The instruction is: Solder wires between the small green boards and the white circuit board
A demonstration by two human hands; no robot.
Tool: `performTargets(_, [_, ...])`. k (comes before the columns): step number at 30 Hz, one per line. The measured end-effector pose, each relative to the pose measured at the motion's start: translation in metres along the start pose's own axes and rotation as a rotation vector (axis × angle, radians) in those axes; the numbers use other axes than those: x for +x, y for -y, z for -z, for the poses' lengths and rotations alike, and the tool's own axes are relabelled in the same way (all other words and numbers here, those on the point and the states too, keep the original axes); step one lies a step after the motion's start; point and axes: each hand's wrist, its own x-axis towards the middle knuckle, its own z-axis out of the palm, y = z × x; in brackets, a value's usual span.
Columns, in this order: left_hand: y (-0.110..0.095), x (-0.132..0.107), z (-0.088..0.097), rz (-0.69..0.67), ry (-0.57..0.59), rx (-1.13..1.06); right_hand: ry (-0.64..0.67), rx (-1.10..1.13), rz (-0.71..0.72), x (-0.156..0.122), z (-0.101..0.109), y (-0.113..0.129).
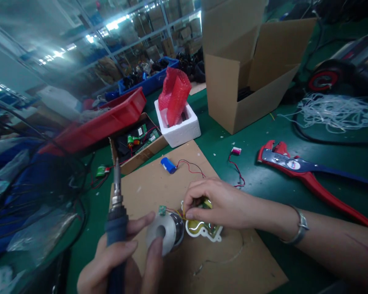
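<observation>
My left hand (116, 261) grips a soldering iron (116, 212) with a blue handle, tip pointing up and away, and its fingers also hold a solder spool (164, 232). My right hand (214, 202) pinches thin wires over a small white and yellow part (202, 229) lying on a cardboard sheet (208, 265). A tiny green circuit board (162, 210) hangs on those wires beside the spool. A silver bracelet circles my right wrist.
A blue battery (168, 165) with red and black leads lies on the cardboard. Red wire strippers (297, 169) lie right. Behind stand a foam box (179, 126) with red bubble wrap, an open carton (248, 81), a red bin (110, 116) and a parts box (138, 145).
</observation>
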Motion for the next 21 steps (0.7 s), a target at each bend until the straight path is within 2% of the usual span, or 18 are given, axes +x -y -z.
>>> performTargets(3, [-0.013,0.010,-0.012,0.042,0.090,-0.142,-0.031,-0.038,-0.017,-0.001,-0.003,0.000])
performTargets(6, [-0.020,0.013,-0.021,0.039,0.143,-0.171,-0.056,-0.060,-0.003,-0.001,-0.007,-0.001])
performTargets(16, [-0.019,0.014,-0.027,0.032,0.093,-0.129,-0.089,-0.024,0.036,-0.002,-0.006,-0.001])
performTargets(21, [-0.020,0.014,-0.027,-0.001,0.077,-0.105,-0.134,0.119,0.029,-0.002,-0.005,0.003])
